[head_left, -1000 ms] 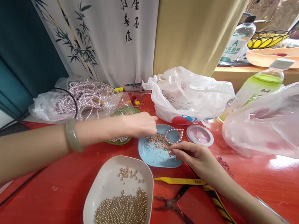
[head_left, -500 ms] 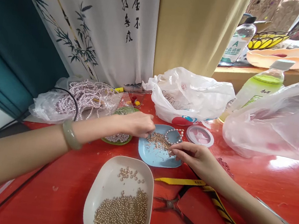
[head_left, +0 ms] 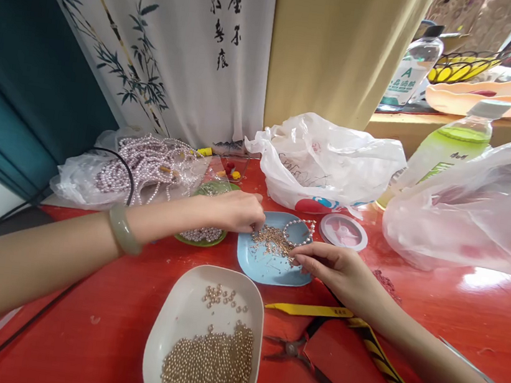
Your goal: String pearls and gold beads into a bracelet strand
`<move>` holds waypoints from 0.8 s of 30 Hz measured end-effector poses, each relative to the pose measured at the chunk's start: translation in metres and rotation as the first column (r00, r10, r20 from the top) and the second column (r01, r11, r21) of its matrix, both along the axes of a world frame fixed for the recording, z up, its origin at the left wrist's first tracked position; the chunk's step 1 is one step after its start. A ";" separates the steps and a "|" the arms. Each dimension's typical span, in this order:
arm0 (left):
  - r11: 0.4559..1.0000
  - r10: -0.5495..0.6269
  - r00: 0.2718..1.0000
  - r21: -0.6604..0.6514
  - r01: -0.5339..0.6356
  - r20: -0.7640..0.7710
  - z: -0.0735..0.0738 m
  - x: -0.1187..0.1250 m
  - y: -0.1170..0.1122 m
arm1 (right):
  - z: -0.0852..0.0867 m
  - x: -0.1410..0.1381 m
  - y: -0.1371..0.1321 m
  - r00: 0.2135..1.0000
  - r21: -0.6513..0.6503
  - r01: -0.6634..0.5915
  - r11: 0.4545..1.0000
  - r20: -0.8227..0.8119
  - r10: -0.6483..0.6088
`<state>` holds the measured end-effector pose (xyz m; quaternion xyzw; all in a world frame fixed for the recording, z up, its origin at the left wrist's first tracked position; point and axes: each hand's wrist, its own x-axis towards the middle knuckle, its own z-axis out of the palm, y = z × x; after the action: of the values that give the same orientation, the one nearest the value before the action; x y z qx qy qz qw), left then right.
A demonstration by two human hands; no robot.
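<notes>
My left hand (head_left: 234, 211), with a pale green bangle (head_left: 122, 230) on its wrist, reaches over the left edge of a small blue dish (head_left: 268, 268). Its fingertips are pinched together in the heap of thin gold pins (head_left: 272, 241) there. My right hand (head_left: 334, 274) rests at the dish's right edge, fingers curled, pinching at the same pins. A short loop of pearl beads (head_left: 300, 230) lies at the back of the dish. What each pinch holds is too small to see.
A white dish (head_left: 176, 325) of gold beads sits nearest me, with black pliers (head_left: 316, 375) and yellow tweezers (head_left: 310, 310) to its right. A green dish of pearls (head_left: 202, 235), a bag of pearl strands (head_left: 145, 167), plastic bags (head_left: 325, 163), a round lid (head_left: 343, 231) and a green bottle (head_left: 440, 150) stand behind.
My left hand has drawn back slightly and lowered its fingertips into the gold pins. My right hand has stayed at the dish's right edge.
</notes>
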<state>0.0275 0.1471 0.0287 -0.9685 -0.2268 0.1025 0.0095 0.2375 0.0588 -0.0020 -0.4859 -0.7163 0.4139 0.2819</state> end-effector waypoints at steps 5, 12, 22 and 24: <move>1.000 0.027 0.998 -0.004 -0.027 -0.064 0.000 0.007 0.001 | -0.001 0.001 0.000 1.000 -0.010 0.004 1.000 -0.002 -0.004; 0.988 0.132 0.987 -0.096 -0.123 0.092 0.013 -0.005 -0.011 | 0.004 -0.001 -0.003 1.000 -0.015 0.017 1.000 0.006 -0.017; 0.941 0.169 0.977 -0.316 -0.121 0.129 0.022 -0.050 -0.083 | 0.002 -0.001 -0.001 1.000 -0.005 0.008 1.000 0.016 -0.008; 0.930 0.166 0.976 -0.352 -0.107 0.142 0.021 -0.054 -0.085 | 0.004 -0.002 -0.001 1.000 -0.011 0.010 1.000 0.020 -0.009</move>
<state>-0.0267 0.0619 0.0498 -0.9424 -0.2723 0.0582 -0.1853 0.2355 0.0580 0.0018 -0.4949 -0.7144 0.4117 0.2742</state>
